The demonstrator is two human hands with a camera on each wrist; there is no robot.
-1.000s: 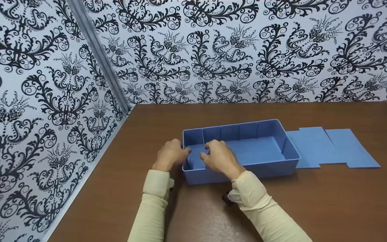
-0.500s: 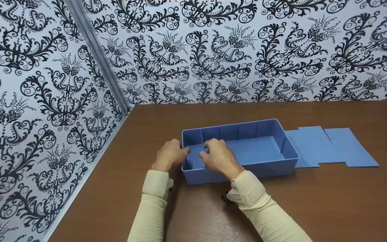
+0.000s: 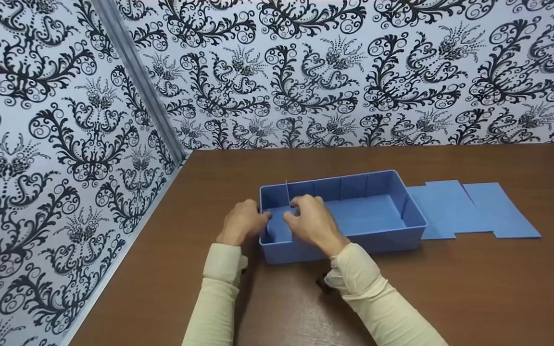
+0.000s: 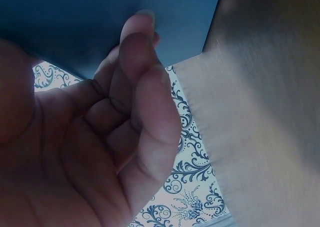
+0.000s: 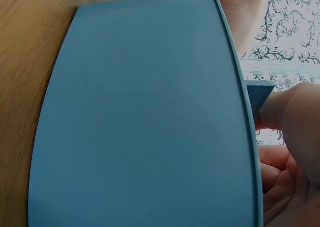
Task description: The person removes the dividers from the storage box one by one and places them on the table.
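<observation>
A blue plastic box (image 3: 378,241) with upright ribs inside its walls stands on the table. My left hand (image 3: 244,222) grips the box's left end wall, the thumb inside and the curled fingers outside, as the left wrist view shows (image 4: 115,117). Inside the box near its left end, a thin blue divider (image 3: 288,193) stands crosswise, its far top corner poking above the rim. My right hand (image 3: 314,223) pinches this divider by its top edge. In the right wrist view the divider's corner (image 5: 260,93) shows above the box's front wall (image 5: 145,112); the right fingertips are partly hidden.
Several flat blue panels (image 3: 469,211) lie partly overlapped on the table, right of the box. The brown table (image 3: 488,288) meets patterned walls (image 3: 325,72) at the back and left. A small dark object (image 3: 324,283) shows beneath the right wrist.
My right hand has risen slightly, and the divider's far corner now shows above the rim. The left hand stays on the end wall. The view has shifted very slightly.
</observation>
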